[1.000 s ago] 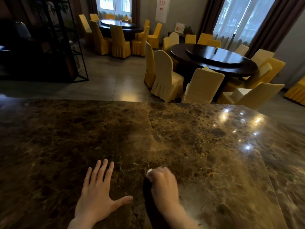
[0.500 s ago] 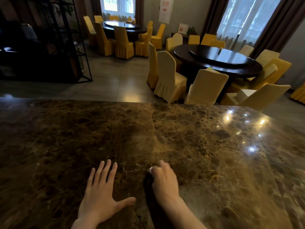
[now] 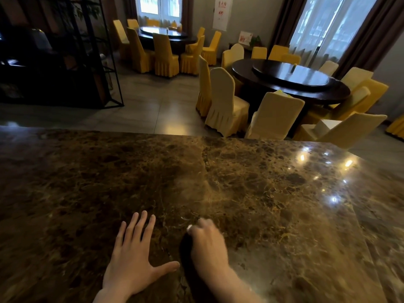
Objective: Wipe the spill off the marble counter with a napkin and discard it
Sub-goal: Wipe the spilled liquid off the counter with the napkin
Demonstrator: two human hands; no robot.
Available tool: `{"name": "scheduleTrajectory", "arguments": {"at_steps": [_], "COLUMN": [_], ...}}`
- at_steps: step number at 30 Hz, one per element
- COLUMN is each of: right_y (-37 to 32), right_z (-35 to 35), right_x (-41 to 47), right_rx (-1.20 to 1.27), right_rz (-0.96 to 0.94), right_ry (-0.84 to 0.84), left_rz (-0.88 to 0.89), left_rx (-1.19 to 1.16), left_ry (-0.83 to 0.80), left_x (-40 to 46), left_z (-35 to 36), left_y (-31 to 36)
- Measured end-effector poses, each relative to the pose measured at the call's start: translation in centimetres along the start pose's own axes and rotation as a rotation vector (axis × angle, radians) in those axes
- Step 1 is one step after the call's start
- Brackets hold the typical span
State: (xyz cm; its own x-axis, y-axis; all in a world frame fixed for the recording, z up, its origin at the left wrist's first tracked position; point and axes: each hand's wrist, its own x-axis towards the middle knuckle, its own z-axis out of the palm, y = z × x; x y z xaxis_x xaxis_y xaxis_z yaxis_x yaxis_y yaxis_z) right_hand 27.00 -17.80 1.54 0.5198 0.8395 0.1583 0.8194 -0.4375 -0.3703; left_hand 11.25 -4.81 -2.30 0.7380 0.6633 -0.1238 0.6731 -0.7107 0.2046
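My right hand (image 3: pixel 208 246) presses down on the brown marble counter (image 3: pixel 273 204), fingers closed over a white napkin (image 3: pixel 189 227). Only a small white corner of the napkin shows at the fingertips; the rest is hidden under the hand. The hand is blurred. My left hand (image 3: pixel 133 256) lies flat on the counter to the left, fingers spread, holding nothing. No spill stands out on the mottled, glossy stone. A seam (image 3: pixel 206 162) in the marble runs away from the hands.
The counter's far edge (image 3: pixel 153 133) drops to a tiled floor. Beyond it stand a dark round table (image 3: pixel 290 80) ringed with several yellow-covered chairs, a second table (image 3: pixel 166 35) farther back, and a black metal shelf (image 3: pixel 65 62) at the left.
My right hand has slid slightly left and toward me over the marble with the napkin under it. My left hand has stayed flat in place. The camera has shifted a little.
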Motion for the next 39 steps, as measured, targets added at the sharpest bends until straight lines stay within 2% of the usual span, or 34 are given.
{"name": "scheduleTrajectory", "arguments": {"at_steps": [3,4,6,9,11,13,16,19,21,24,28,32,36,37,39], "right_y": [0.3,1.2,3.7,7.2,7.1,4.9,1.7,2.2,4.1,6.4,4.7,-0.1,-2.1,-1.5,0.3], "right_z": [0.2,-0.3,-1.5,-3.0,-3.0,-2.4,-0.9,-1.0,-1.7,-3.0,-2.3,0.4,1.7,1.3,0.3], "right_x": [-1.6,-1.9,-1.8,0.0,1.1,1.2,-0.1,-1.3,-0.9,1.2,4.8,5.5,3.7,3.9,5.1], "right_rx": [-0.018,-0.037,-0.064,-0.036,-0.011,0.017,0.092,0.097,0.069,0.063,0.089,0.14,0.147,0.146,0.149], "right_rz": [-0.251,-0.279,-0.183,0.149,0.261,0.221,0.021,-0.082,-0.01,0.197,0.305,0.128,-0.173,-0.178,-0.073], "right_ry": [-0.158,-0.172,-0.115,0.071,0.14,0.145,0.043,-0.04,-0.026,0.048,0.09,0.076,-0.07,-0.088,-0.028], "left_rz": [0.001,-0.001,-0.006,-0.007,-0.004,-0.004,0.0,-0.001,-0.005,-0.003,-0.002,-0.006,-0.006,-0.008,-0.009], "left_rx": [0.002,0.0,-0.009,-0.014,-0.016,-0.022,-0.01,-0.021,-0.021,-0.036,-0.038,-0.022,-0.015,-0.021,-0.029], "left_ry": [0.005,0.002,-0.002,-0.003,-0.005,0.004,-0.003,0.002,0.003,-0.004,-0.012,-0.027,-0.036,-0.035,-0.045], "left_x": [0.0,0.0,0.0,-0.2,-0.2,-0.2,-0.1,-0.2,-0.2,-0.3,-0.2,-0.2,0.0,0.0,-0.1], "left_z": [-0.2,-0.3,-0.3,-0.4,-0.3,-0.3,-0.3,-0.4,-0.5,-0.6,-0.6,-0.5,-0.5,-0.5,-0.6], "left_y": [0.0,0.0,0.0,0.0,0.1,0.1,0.1,0.0,0.0,0.1,0.1,0.1,0.0,0.0,0.1]}}
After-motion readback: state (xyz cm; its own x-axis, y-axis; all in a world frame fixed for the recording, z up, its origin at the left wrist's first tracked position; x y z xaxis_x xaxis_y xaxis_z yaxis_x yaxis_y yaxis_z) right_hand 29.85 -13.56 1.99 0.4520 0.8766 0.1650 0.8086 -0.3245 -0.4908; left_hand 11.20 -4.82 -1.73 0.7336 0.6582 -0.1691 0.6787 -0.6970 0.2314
